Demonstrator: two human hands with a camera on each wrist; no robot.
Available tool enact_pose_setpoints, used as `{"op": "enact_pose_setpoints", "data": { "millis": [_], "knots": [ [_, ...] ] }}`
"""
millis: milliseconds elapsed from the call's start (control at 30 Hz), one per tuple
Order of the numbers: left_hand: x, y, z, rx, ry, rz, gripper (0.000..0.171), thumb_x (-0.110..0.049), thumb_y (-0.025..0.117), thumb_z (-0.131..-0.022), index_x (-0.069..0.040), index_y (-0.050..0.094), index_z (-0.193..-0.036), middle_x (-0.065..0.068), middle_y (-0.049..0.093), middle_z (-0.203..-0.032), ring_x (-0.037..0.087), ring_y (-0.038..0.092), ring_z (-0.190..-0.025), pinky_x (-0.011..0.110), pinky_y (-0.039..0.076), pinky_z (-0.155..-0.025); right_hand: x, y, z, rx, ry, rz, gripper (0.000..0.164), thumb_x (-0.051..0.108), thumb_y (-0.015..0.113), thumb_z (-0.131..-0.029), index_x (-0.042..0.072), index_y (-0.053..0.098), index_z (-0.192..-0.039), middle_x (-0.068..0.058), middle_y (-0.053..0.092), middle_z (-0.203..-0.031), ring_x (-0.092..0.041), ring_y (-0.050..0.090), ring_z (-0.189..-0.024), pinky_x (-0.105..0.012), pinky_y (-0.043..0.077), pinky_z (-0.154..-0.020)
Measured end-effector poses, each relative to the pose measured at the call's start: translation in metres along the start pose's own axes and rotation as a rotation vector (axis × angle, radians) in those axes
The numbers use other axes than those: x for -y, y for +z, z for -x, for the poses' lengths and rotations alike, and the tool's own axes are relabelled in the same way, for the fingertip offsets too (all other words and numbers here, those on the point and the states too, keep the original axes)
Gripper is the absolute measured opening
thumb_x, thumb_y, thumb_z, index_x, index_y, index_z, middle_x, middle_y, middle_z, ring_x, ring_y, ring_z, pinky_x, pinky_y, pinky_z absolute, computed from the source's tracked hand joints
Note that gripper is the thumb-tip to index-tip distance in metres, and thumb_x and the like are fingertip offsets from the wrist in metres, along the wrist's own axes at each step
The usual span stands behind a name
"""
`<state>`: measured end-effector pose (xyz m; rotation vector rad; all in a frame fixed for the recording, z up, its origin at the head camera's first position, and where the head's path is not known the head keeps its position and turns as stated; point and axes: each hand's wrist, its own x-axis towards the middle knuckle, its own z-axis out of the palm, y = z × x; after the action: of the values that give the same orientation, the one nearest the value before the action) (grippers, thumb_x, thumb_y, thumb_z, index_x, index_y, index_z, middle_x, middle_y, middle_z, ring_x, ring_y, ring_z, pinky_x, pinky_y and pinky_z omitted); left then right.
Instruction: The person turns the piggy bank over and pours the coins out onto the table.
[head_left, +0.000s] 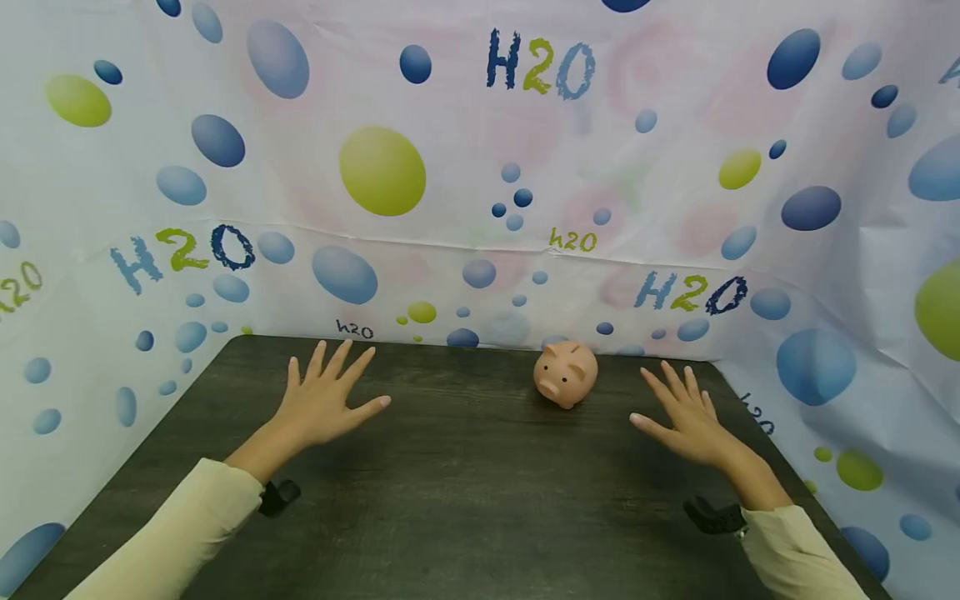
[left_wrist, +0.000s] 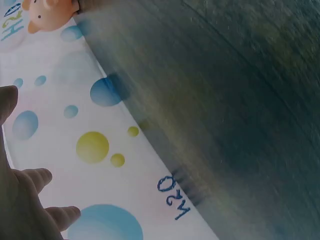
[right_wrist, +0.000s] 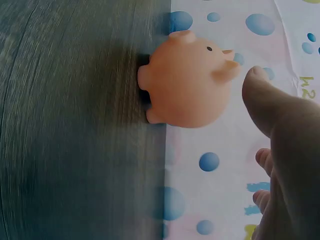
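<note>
A peach-coloured piggy bank (head_left: pixel 566 375) stands upright near the back edge of the dark table, right of the middle, its snout turned toward the front left. My left hand (head_left: pixel 321 404) is held over the left part of the table with fingers straight and spread, well apart from the pig. To the right of the piggy bank, my right hand (head_left: pixel 686 421) is also spread with straight fingers and touches nothing. In the right wrist view the piggy bank (right_wrist: pixel 187 82) shows side-on, near the thumb. The left wrist view catches only part of the piggy bank (left_wrist: pixel 50 14) in its corner.
The dark wood-grain table (head_left: pixel 480 500) reaches back to a white sheet (head_left: pixel 465 108) printed with blue and green bubbles and H2O lettering. This sheet also runs along both sides. Black straps with small devices sit at the left wrist (head_left: pixel 279 497) and right wrist (head_left: pixel 712 515).
</note>
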<state>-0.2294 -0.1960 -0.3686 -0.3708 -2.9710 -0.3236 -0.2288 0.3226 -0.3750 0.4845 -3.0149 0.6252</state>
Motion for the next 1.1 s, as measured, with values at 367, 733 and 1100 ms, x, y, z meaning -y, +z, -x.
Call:
{"op": "enact_pose_setpoints", "data": {
  "millis": [367, 733, 1100],
  "knots": [
    [-0.023, 0.027, -0.011, -0.015, 0.066, 0.05, 0.086, -0.072, 0.047, -0.087, -0.026, 0.022, -0.155, 0.014, 0.013, -0.16, 0.046, 0.003, -0.144, 0.074, -0.001, -0.107, 0.002, 0.022, -0.03, -0.008, -0.031, -0.068, 0.082, 0.046, 0.058, -0.094, 0.011, 0.016, -0.155, -0.028, -0.001, -0.157, -0.053, -0.014, -0.139, -0.08, -0.001, -0.1],
    [-0.056, 0.051, -0.028, 0.029, 0.124, 0.199, 0.084, -0.068, 0.049, -0.088, -0.027, 0.02, -0.155, 0.01, 0.015, -0.16, 0.044, 0.012, -0.144, 0.072, 0.012, -0.108, 0.005, 0.045, -0.058, -0.026, -0.074, -0.207, 0.082, 0.04, 0.06, -0.094, 0.012, 0.012, -0.155, -0.027, -0.004, -0.157, -0.051, -0.014, -0.14, -0.081, 0.003, -0.099],
    [-0.09, 0.065, -0.047, 0.077, 0.178, 0.337, 0.081, -0.064, 0.051, -0.09, -0.031, 0.016, -0.155, 0.006, 0.014, -0.16, 0.039, 0.01, -0.145, 0.067, 0.015, -0.112, 0.009, 0.063, -0.078, -0.087, -0.08, -0.287, 0.086, 0.036, 0.065, -0.092, 0.007, 0.015, -0.154, -0.026, 0.001, -0.157, -0.05, 0.003, -0.142, -0.076, 0.017, -0.102]
  ]
}}
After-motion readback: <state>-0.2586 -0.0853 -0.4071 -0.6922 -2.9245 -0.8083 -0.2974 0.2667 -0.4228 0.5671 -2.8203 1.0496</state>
